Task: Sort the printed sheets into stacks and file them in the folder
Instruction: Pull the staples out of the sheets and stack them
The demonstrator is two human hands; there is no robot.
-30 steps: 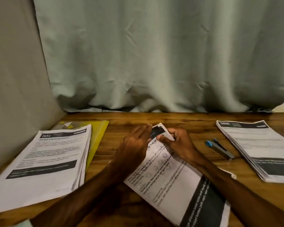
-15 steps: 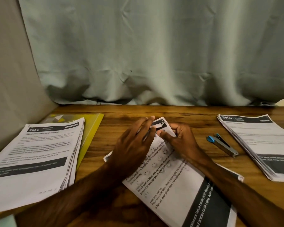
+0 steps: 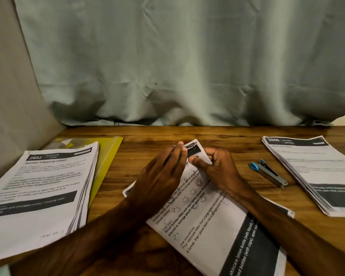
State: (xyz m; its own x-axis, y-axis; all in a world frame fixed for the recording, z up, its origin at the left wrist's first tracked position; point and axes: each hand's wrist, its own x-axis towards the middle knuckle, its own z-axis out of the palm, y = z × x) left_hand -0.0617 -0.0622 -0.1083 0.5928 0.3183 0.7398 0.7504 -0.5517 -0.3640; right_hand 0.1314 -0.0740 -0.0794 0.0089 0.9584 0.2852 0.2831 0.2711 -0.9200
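Sheets' corner [image 3: 195, 151] newly upturned (slightly) between left hand [image 3: 159, 176], right hand [image 3: 219, 170]

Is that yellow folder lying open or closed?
Closed, it seems: the yellow folder lies flat with its patterned cover up, and the 2652 stack of sheets rests partly on it. Its inside is hidden.

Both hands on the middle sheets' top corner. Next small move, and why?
Probably: right hand lets go of the middle sheets and reaches for the stapler beside it, left hand pressing them flat. The right hand pinches their top corner, the left lies flat there, and the stapler lies free.
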